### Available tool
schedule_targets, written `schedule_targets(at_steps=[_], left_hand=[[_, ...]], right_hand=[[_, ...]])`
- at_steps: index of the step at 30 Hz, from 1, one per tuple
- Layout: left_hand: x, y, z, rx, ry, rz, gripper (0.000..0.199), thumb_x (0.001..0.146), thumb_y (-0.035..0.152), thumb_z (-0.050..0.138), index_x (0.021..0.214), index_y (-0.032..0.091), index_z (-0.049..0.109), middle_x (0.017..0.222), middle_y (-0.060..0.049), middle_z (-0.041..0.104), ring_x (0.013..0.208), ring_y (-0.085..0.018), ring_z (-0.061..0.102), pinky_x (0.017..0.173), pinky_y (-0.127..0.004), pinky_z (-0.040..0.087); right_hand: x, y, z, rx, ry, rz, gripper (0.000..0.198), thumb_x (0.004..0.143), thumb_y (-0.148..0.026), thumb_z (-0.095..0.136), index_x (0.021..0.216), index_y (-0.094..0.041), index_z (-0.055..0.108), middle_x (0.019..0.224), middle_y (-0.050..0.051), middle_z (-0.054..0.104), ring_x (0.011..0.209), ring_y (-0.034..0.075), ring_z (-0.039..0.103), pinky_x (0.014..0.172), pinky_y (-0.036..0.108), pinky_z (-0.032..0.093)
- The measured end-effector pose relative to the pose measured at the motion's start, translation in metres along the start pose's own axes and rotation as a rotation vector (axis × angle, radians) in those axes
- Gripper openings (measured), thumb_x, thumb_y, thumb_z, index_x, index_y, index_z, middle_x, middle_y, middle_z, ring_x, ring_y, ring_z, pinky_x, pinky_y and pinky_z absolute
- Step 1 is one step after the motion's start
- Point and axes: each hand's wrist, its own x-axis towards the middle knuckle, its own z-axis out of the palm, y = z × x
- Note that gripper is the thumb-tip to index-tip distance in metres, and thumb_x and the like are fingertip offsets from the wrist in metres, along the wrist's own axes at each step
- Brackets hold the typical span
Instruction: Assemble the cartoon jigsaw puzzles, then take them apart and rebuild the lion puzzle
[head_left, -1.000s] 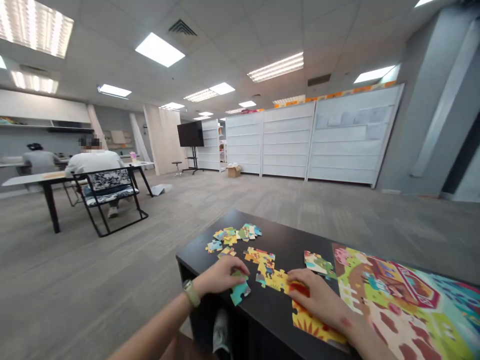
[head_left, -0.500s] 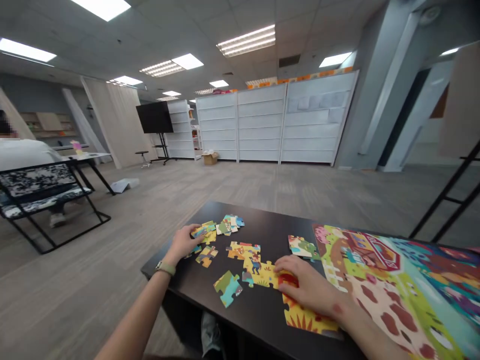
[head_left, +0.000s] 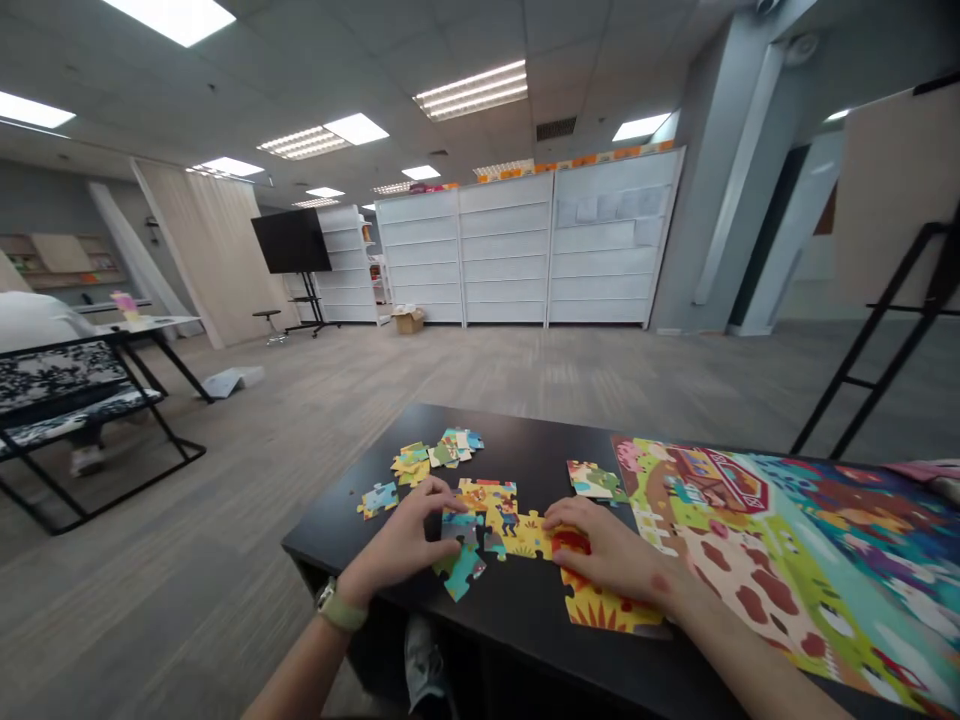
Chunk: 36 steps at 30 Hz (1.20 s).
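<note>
My left hand [head_left: 409, 535] is closed on a blue-grey puzzle piece [head_left: 463, 528], held between thumb and fingers just left of the joined yellow pieces [head_left: 529, 538]. Under it a green and turquoise piece [head_left: 466, 575] lies partly covered. My right hand [head_left: 607, 552] rests at the right end of the joined section, thumb and fingers curled round a red and yellow puzzle piece [head_left: 571, 541], partly hidden by the hand. More yellow pieces with orange leaves [head_left: 604, 612] lie below that palm. A single blue and yellow piece [head_left: 379, 498] sits left of my left hand.
Loose pieces are heaped [head_left: 454, 447] at the dark table's [head_left: 525, 620] far left. Other pieces [head_left: 596, 482] lie beyond my right hand. A large farm-animal picture sheet [head_left: 750, 570] covers the right side. A person in white [head_left: 37, 320] sits at far left.
My left hand has moved right from the heap to the joined section, bringing a puzzle piece. A blue and yellow piece now shows where that hand was. My right hand stays on its piece.
</note>
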Motion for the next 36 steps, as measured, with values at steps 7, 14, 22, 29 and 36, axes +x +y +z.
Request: schedule_targets(at_steps=[7,14,22,29,36], left_hand=[[0.003,0.007,0.016,0.091,-0.110,-0.013,0.016,0.079,0.018,0.078,0.092,0.025,0.074,0.113,-0.004,0.056,0.114,-0.024,0.055,0.104,-0.037,0.041],[-0.002,0.004,0.019,0.108,-0.129,-0.026,0.040,0.077,0.033,0.083,0.113,0.028,0.068,0.131,-0.007,0.052,0.127,-0.028,0.048,0.112,-0.042,0.035],[-0.014,0.001,-0.009,0.121,-0.223,-0.054,0.051,0.079,0.036,0.080,0.125,0.029,0.062,0.139,-0.008,0.049,0.133,-0.029,0.044,0.116,-0.043,0.033],[-0.019,-0.010,-0.025,0.153,-0.236,-0.067,0.045,0.081,0.031,0.074,0.124,0.026,0.063,0.140,-0.010,0.050,0.135,-0.030,0.043,0.118,-0.046,0.031],[-0.012,-0.004,-0.003,0.225,-0.126,-0.008,0.035,0.088,0.029,0.067,0.123,0.027,0.065,0.140,-0.009,0.054,0.131,-0.028,0.049,0.114,-0.045,0.038]], right_hand=[[-0.002,0.000,0.000,0.009,0.005,0.007,0.025,0.080,-0.026,0.068,0.105,-0.022,0.070,0.120,0.008,0.067,0.114,0.026,0.060,0.105,0.041,0.044],[-0.003,0.000,0.000,0.005,0.004,0.010,0.024,0.080,-0.026,0.068,0.104,-0.022,0.069,0.121,0.008,0.066,0.115,0.026,0.059,0.105,0.041,0.043],[-0.003,-0.003,-0.002,-0.001,-0.007,0.009,0.024,0.081,-0.026,0.067,0.105,-0.022,0.069,0.122,0.008,0.066,0.116,0.026,0.059,0.106,0.041,0.043],[-0.002,-0.004,-0.003,-0.011,-0.018,0.005,0.025,0.082,-0.027,0.067,0.106,-0.021,0.069,0.121,0.009,0.067,0.115,0.027,0.060,0.106,0.043,0.044],[-0.001,-0.005,-0.003,-0.014,-0.017,-0.009,0.022,0.083,-0.028,0.066,0.104,-0.022,0.069,0.120,0.009,0.068,0.114,0.027,0.060,0.105,0.044,0.045]])
